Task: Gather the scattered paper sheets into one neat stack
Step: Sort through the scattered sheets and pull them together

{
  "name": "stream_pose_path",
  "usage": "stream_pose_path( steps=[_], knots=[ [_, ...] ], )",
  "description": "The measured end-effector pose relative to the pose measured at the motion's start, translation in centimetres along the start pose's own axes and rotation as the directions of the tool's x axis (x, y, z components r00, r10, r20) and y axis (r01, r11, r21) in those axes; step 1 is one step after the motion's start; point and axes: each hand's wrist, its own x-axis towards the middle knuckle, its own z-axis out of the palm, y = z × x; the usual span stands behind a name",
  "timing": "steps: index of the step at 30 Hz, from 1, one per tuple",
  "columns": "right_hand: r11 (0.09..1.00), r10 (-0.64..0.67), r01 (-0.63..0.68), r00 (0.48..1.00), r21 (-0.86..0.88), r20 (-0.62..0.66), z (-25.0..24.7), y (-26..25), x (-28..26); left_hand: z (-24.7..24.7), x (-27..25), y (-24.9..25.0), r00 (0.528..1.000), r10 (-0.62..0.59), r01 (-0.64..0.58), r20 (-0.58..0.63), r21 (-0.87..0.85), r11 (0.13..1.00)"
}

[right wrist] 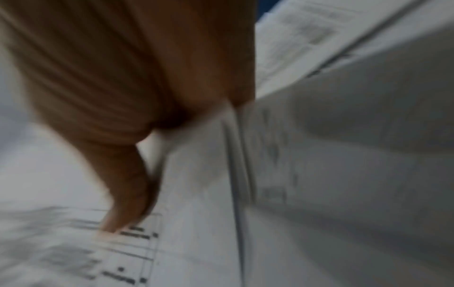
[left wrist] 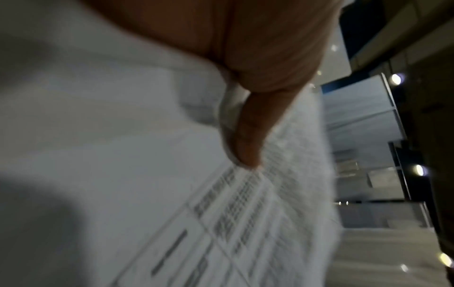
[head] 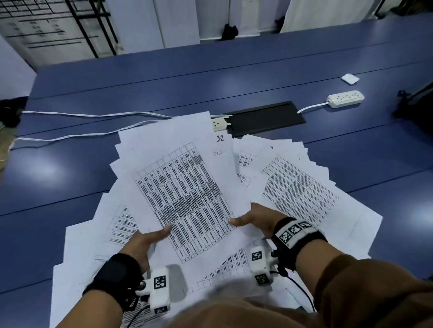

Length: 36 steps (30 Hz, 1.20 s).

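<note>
A loose bundle of white printed sheets (head: 184, 189) with dark tables is lifted above the blue table (head: 256, 71). My left hand (head: 149, 239) grips its lower left edge, thumb on top. My right hand (head: 251, 219) grips its lower right edge, thumb on top too. More sheets (head: 300, 190) lie fanned out on the table to the right, and others (head: 90, 244) spread underneath to the left and towards me. In the left wrist view my thumb (left wrist: 248, 141) presses on the blurred bundle (left wrist: 245, 213). In the right wrist view my thumb (right wrist: 127, 186) lies on the paper (right wrist: 196, 194).
Beyond the sheets a black cable hatch (head: 265, 120) is set into the table, with a white plug (head: 217, 124) and white cords (head: 91, 119) running left. A white power strip (head: 345, 98) and a small white pad (head: 350, 79) sit far right. A dark bag (head: 424, 107) stands at the right edge.
</note>
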Motion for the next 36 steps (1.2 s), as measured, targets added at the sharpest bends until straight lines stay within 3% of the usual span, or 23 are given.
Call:
stream_pose_path(
  steps=[2,4,6,7,8,11,14,18,21,23,26,28,31,33,36],
  knots=[
    [0.978,-0.129,0.1,0.98,-0.184,-0.154,0.1,-0.6,1.0,-0.5,0.9,-0.5,0.986,0.047,-0.033,-0.158,0.094,0.995],
    [0.918,-0.312,0.181,0.878,-0.353,-0.362,-0.5,-0.8,2.2,-1.2,1.4,-0.7,0.954,0.057,-0.014,-0.294,0.148,0.989],
    [0.852,-0.423,0.13,0.742,-0.507,-0.521,-1.8,-1.0,3.3,-2.0,1.3,-0.9,0.93,0.032,0.023,-0.367,0.143,0.989],
    [0.816,-0.445,0.062,0.701,-0.575,-0.557,-2.5,-1.2,3.9,-2.5,1.5,-1.2,0.923,0.034,0.025,-0.384,0.149,0.989],
    [0.783,-0.438,-0.019,0.693,-0.622,-0.572,-3.2,-1.4,4.3,-3.1,1.8,-1.5,0.917,0.015,0.036,-0.399,0.12,0.992],
    [0.637,-0.337,-0.251,0.759,-0.728,-0.557,-4.3,-2.1,4.8,-4.2,1.9,-2.2,0.901,-0.028,0.08,-0.433,0.102,0.992],
    [0.476,-0.313,-0.325,0.806,-0.817,-0.503,-4.8,-3.0,5.4,-4.2,2.0,-2.1,0.897,-0.045,0.098,-0.44,0.1,0.99],
    [0.63,-0.285,-0.146,0.87,-0.763,-0.402,-4.7,-3.6,5.8,-3.8,1.7,-1.5,0.898,-0.031,0.1,-0.438,0.135,0.986],
    [0.766,-0.35,-0.02,0.826,-0.643,-0.442,-4.2,-2.8,4.8,-3.3,1.9,-1.3,0.896,-0.052,0.116,-0.442,0.119,0.986],
    [0.818,-0.263,-0.047,0.856,-0.573,-0.445,-3.8,-2.0,3.7,-3.1,2.0,-0.9,0.893,-0.032,0.115,-0.449,0.161,0.98],
    [0.87,0.017,-0.148,0.962,-0.469,-0.273,-2.9,-0.4,1.5,-2.6,2.0,-0.7,0.902,0.023,0.089,-0.431,0.237,0.967],
    [0.868,0.15,-0.208,0.976,-0.451,-0.16,-2.0,0.6,0.1,-2.1,2.0,-0.6,0.911,0.065,0.064,-0.407,0.295,0.953],
    [0.847,0.003,-0.113,0.978,-0.52,-0.209,-1.8,1.4,-0.4,-1.2,1.7,-0.5,0.921,0.088,0.032,-0.379,0.299,0.954],
    [0.887,-0.129,-0.032,0.941,-0.461,-0.313,-1.6,0.9,-0.8,-0.6,1.9,-0.7,0.924,0.139,-0.016,-0.356,0.327,0.945],
    [0.877,-0.13,-0.018,0.954,-0.479,-0.272,0.0,0.9,-1.2,0.4,1.8,-1.2,0.941,0.173,-0.067,-0.29,0.341,0.938]
  ],
)
